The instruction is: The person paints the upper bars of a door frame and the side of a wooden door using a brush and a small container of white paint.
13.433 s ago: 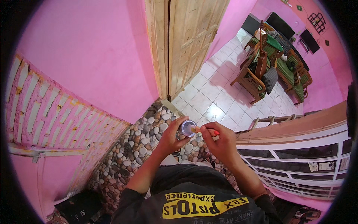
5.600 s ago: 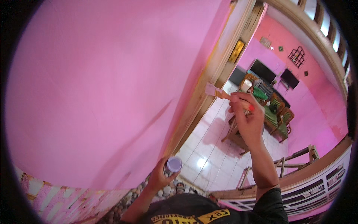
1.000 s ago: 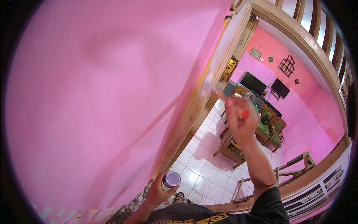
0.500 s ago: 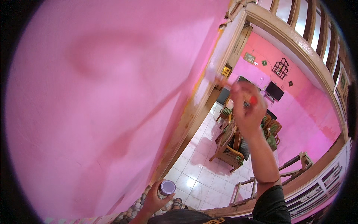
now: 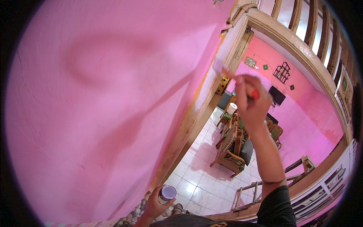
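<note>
My right hand (image 5: 254,99) is raised and closed round a paintbrush (image 5: 227,72) with a red-ended handle. Its bristles, blurred and pale lilac, meet or hover over the strip of door frame (image 5: 206,89) beside the pink wall; I cannot tell if they touch. That strip carries pale lilac paint, with a yellowish line along its wall side. Low down, my left hand (image 5: 154,204) grips a small open can of lilac paint (image 5: 167,192), its round top facing up.
Pink wall (image 5: 94,113) fills the left, with my arm's shadow on it. Through the doorway are a tiled floor (image 5: 189,172), wooden chairs (image 5: 230,157), a guitar (image 5: 238,142) and a television (image 5: 277,95). Wooden bars (image 5: 311,26) stand at upper right; pebbled ground (image 5: 132,216) lies below.
My right hand and the paintbrush have moved slightly up along the door frame. My left hand still holds the can, nearly in the same place. The view has shifted a little.
</note>
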The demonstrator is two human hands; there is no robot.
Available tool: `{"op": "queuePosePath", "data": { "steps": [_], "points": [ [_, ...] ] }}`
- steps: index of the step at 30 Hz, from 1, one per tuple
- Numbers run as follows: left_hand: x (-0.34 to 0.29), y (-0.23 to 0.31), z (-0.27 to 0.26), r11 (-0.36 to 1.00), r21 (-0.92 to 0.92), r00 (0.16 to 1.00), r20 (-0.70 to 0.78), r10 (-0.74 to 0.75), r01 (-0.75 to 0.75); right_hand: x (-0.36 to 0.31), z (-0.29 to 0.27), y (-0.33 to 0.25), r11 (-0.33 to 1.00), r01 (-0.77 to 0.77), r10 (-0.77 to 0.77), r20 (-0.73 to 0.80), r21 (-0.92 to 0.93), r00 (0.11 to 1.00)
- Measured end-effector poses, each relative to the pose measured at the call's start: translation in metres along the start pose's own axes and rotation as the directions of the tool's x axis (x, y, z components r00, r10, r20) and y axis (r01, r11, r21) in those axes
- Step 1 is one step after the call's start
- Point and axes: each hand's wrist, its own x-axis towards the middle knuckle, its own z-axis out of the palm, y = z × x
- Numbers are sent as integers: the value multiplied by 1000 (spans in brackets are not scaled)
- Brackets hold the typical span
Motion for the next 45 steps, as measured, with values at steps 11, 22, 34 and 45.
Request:
{"op": "queuePosePath", "data": {
  "steps": [11, 22, 34, 45],
  "points": [
    [-6, -26, 1, 992, -109, 997, 33, -65, 68, -33, 11, -13, 992, 73, -88, 139, 106, 986],
    [-7, -17, 0, 1000, 6, 1000, 21, -19, 19, -60, 9, -25, 984, 74, -117, 277, 161, 954],
    [0, -10, -2, 994, -100, 999, 32, -32, 35, 42, -15, 19, 957, -193, 216, -90, 216, 972],
    [-11, -16, -3, 999, -32, 999, 36, -38, 39, 31, -14, 27, 982, -101, 101, 6, 158, 995]
  ]
}}
